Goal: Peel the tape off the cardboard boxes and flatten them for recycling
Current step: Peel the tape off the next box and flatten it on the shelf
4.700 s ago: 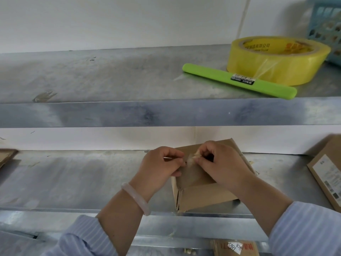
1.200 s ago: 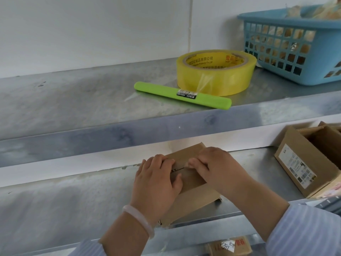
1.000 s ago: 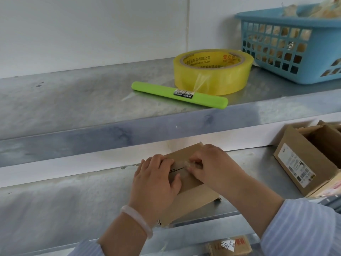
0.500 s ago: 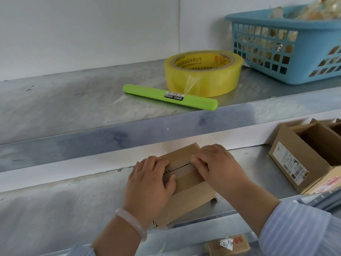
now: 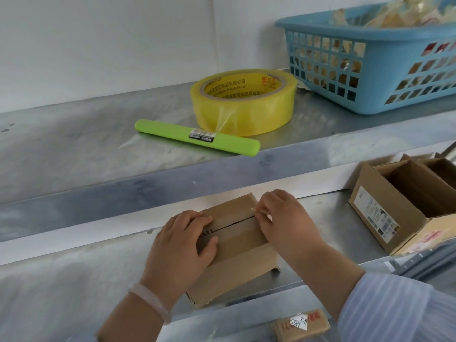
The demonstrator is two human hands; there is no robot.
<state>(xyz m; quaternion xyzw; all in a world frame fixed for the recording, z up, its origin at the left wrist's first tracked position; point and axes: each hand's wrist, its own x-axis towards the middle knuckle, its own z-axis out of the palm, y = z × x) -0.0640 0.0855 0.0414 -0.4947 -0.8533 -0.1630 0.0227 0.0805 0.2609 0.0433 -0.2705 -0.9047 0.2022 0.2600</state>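
Observation:
A small closed cardboard box (image 5: 237,262) sits on the lower metal shelf (image 5: 74,280), its top flaps meeting at a dark seam. My left hand (image 5: 181,245) grips the box's left end, fingers curled over the top and thumb on the near flap. My right hand (image 5: 286,223) is at the right end of the seam, its fingertips pinching a thin clear strip of tape (image 5: 259,211) lifted from the cardboard.
On the upper shelf lie a yellow tape roll (image 5: 244,101), a green stick-shaped tool (image 5: 197,137) and a blue basket (image 5: 375,58) with crumpled tape. Open cardboard boxes (image 5: 399,206) stand at the right of the lower shelf. A small labelled carton (image 5: 301,325) lies below.
The view shifted right and the box now lies lower on its side. My right hand slid to the right end of the seam and lifted a bit of tape; the left hand keeps its hold.

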